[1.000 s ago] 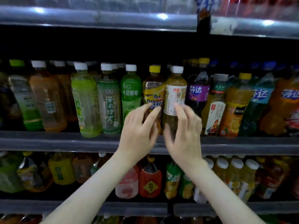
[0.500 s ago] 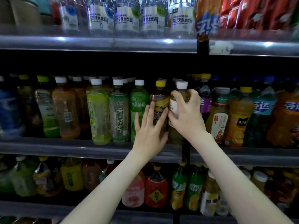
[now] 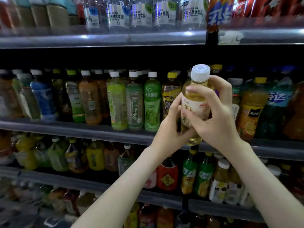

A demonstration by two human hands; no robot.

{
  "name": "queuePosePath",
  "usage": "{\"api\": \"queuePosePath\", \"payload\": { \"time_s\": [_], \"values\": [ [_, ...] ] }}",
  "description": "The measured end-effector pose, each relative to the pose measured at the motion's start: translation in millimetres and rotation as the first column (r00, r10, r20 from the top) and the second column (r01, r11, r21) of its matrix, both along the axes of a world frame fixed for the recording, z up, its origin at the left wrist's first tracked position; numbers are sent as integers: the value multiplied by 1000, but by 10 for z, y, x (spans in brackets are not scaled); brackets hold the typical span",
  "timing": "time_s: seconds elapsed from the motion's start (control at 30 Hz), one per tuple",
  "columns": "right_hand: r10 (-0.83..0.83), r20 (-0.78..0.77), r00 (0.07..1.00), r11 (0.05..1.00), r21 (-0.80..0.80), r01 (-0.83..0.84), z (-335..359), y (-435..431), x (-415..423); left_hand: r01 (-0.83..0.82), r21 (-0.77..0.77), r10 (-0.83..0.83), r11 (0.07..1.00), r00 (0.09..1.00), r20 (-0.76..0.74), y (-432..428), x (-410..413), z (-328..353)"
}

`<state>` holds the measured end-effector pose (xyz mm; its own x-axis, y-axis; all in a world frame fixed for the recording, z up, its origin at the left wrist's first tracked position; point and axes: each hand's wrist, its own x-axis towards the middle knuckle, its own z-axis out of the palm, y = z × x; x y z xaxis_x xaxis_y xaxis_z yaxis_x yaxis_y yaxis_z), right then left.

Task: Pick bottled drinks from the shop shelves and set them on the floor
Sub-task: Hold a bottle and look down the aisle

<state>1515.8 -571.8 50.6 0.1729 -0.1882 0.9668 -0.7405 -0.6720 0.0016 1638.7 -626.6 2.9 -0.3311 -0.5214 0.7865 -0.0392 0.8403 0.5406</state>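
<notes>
Pale yellow bottle (image 3: pixel 195 99) held in both hands, in front of the middle shelf (image 3: pixel 82 129).
Right hand (image 3: pixel 218 122) wraps the label from the right; left hand (image 3: pixel 169 129) clasps the lower body from the left; the hands touch; bottle near upright, white cap (image 3: pixel 200 72) uppermost; its base appears clear of the shelf's front edge; green bottle (image 3: pixel 152 102) stands on the shelf, just left of the hands.

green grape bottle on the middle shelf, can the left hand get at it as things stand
Probably not yet: the left hand grips the pale tea bottle with the right hand. The green grape bottle stands unblocked at the shelf edge.
</notes>
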Motion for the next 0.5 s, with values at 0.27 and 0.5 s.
{"api": "queuePosePath", "payload": {
  "time_s": [0.27,0.5],
  "values": [
    [346,213,914,729,553,-404,-669,277,128,-262,356,225,897,964,145,717,449,-729],
    [337,534,776,414,656,-631,-1313,425,527,-502,399,363,767,853,375,1122,939,-1079]
  ]
}}
